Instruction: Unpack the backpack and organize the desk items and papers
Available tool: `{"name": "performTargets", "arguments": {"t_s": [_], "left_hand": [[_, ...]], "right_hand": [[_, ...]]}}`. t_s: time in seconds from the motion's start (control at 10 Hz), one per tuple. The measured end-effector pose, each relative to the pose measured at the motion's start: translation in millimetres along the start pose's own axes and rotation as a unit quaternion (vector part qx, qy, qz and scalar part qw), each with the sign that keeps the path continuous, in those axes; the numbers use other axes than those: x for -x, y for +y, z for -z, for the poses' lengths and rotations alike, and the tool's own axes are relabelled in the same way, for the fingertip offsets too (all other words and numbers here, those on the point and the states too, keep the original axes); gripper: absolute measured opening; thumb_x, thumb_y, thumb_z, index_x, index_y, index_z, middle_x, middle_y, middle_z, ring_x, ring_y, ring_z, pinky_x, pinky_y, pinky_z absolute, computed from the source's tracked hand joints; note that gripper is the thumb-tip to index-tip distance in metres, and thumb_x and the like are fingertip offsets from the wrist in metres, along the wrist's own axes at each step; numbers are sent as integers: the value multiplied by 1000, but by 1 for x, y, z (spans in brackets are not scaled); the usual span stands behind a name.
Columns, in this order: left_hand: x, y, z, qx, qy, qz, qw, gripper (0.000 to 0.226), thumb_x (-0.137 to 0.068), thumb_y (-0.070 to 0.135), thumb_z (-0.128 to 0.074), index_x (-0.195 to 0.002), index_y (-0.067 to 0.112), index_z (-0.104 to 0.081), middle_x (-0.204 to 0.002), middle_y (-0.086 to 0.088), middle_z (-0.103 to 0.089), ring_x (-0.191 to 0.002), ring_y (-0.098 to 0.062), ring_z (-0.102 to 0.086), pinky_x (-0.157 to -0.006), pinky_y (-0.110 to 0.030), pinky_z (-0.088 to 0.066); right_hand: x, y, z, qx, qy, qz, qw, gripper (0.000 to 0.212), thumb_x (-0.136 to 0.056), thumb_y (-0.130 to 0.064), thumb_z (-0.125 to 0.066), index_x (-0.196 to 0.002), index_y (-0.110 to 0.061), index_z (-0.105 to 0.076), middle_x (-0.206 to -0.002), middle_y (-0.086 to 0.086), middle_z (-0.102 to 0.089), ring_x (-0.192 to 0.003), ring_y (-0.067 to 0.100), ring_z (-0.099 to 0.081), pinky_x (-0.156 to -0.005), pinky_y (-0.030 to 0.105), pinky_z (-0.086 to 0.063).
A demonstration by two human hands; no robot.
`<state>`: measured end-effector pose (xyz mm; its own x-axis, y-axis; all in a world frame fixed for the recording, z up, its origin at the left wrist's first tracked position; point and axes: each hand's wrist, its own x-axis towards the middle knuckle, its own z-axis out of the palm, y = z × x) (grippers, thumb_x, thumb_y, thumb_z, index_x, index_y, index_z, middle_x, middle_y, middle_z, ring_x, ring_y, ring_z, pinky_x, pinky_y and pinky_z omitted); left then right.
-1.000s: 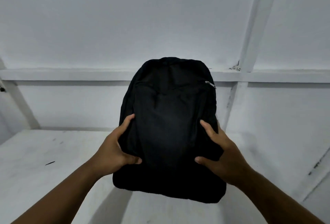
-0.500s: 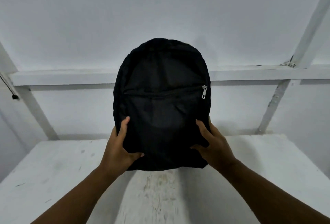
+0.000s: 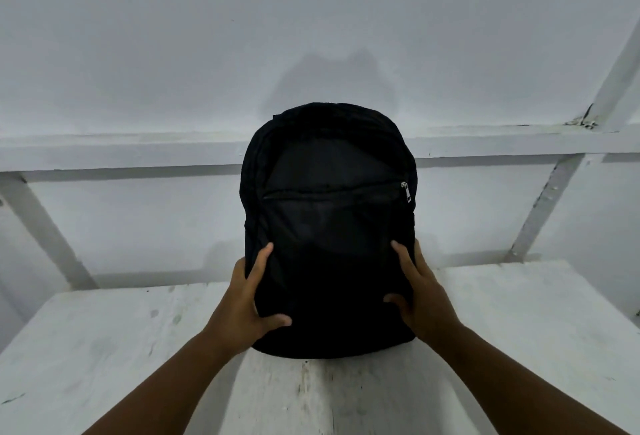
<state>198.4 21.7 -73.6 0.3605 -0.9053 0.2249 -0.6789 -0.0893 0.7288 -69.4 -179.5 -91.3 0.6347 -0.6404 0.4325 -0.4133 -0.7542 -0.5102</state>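
Head camera, looking forward and down: a black backpack (image 3: 329,233) stands upright on a worn white desk (image 3: 104,348), its front pocket facing the viewer and its back towards a white wall with painted wooden framing (image 3: 138,147). The bag's base appears to rest on the desk surface, roughly centred in the view.

The task seems to be at its very start: the bag is being set in place, and nothing is unpacked yet. No papers or desk items are visible. The front pocket zip looks closed, with its silver zipper pull (image 3: 407,192) at the right end. The next move likely calls for freeing one hand to reach a zip while the other steadies the soft bag so it does not slump.

The left hand (image 3: 247,299) clasps the bag's lower left side, fingers spread up along the fabric and thumb wrapped across the front. The right hand (image 3: 420,292) mirrors it on the lower right side, fingers extended upward, thumb curled onto the front. Both hands are partly open, holding the bag between them.
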Motion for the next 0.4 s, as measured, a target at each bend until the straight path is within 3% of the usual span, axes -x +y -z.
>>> {"name": "performTargets", "arguments": {"t_s": [0.3, 0.4], "left_hand": [[13, 0, -5, 38, 4, 4, 999, 116, -71, 56, -79, -149, 57, 6, -149, 20, -25, -134, 1, -33, -108, -19, -35], [40, -4, -11, 81, 19, 17, 996, 102, -82, 50, -73, -150, 57, 1, -152, 34, -26, -139, 6, -32, -110, -30, -42]], "right_hand": [[13, 1, -1, -39, 6, 15, 999, 96, -91, -25, -68, -151, -52, 1, -164, -14, 4, -149, 21, -19, -113, 47, -38], [34, 3, 0, -67, 31, -29, 997, 82, -93, -33, -61, -150, -56, -6, -164, -20, -3, -149, 18, -23, -112, 57, -36]]}}
